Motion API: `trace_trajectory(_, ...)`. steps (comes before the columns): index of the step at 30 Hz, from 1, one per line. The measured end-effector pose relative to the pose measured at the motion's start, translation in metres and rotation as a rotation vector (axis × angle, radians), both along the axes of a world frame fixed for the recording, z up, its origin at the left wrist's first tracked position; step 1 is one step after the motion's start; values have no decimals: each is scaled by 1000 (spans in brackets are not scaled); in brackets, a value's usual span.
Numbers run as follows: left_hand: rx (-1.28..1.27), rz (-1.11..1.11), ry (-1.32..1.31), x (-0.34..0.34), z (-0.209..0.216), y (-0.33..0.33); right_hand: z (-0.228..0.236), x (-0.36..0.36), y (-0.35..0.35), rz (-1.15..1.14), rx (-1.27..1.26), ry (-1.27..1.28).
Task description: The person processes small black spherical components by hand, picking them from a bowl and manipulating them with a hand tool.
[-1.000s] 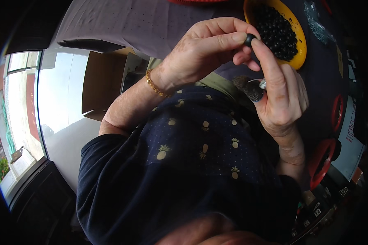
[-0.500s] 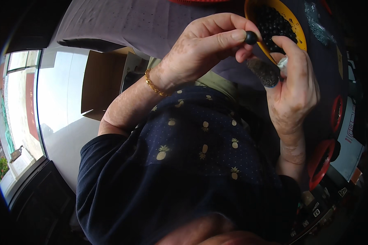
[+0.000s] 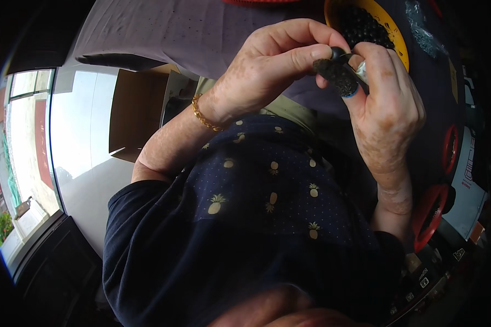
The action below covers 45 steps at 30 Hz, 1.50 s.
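Observation:
My left hand [image 3: 275, 68] pinches a small round black ball [image 3: 337, 53] between thumb and forefinger; a gold-coloured bracelet circles that wrist. My right hand [image 3: 387, 103] is closed beside it, meeting the ball. A dark, rough, blackened cover [image 3: 337, 76] sheathes its thumb, which presses close to the ball's near side. Its curled fingers grip a small white-wrapped thing [image 3: 361, 70], mostly hidden, whose kind I cannot make out. Just beyond both hands, a yellow bowl [image 3: 401, 46] holds many similar black balls.
A grey-purple cloth [image 3: 163, 32] covers the table. Crumpled clear plastic [image 3: 423, 30] lies right of the bowl. Part of a red container [image 3: 262, 1] shows at the top edge. Red round containers [image 3: 431, 215] stand at the right. An open cardboard box [image 3: 136, 111] sits at the left.
My right hand has moved left and slightly up, bringing its covered thumb and curled fingers against the ball. The left hand keeps its pinch, almost in place.

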<state>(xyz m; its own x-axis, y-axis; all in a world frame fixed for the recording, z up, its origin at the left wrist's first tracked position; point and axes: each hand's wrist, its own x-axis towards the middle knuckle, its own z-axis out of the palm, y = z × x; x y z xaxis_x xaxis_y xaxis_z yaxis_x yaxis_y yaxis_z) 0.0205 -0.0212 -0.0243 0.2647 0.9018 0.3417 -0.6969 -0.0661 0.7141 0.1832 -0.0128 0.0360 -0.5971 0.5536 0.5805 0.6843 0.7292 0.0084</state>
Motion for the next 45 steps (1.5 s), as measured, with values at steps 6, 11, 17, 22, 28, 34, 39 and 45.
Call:
trace_trajectory(6,-10,-25,10,0,1,0,3,1,0,6,-25,-10)
trace_trajectory(11,-3,-25,8,-1,0,0,1,2,1,7,-22,-20)
trace_trajectory(17,20,-45,-11,-1,-3,2,2,1,-1,11,-23,-30)
trace_trajectory(22,-8,-40,-45,1,-2,1,0,-3,0,34,-9,-21)
trace_trajectory(28,-24,-4,-37,2,-1,2,1,1,-2,53,-12,38)
trace_trajectory(34,-12,-61,-42,2,0,1,7,2,1,26,-26,-3)
trace_trajectory(39,3,-62,-25,2,-1,1,3,2,3,61,-21,18)
trace_trajectory(45,-13,-61,-28,6,-3,2,4,6,-1,59,-22,-1)
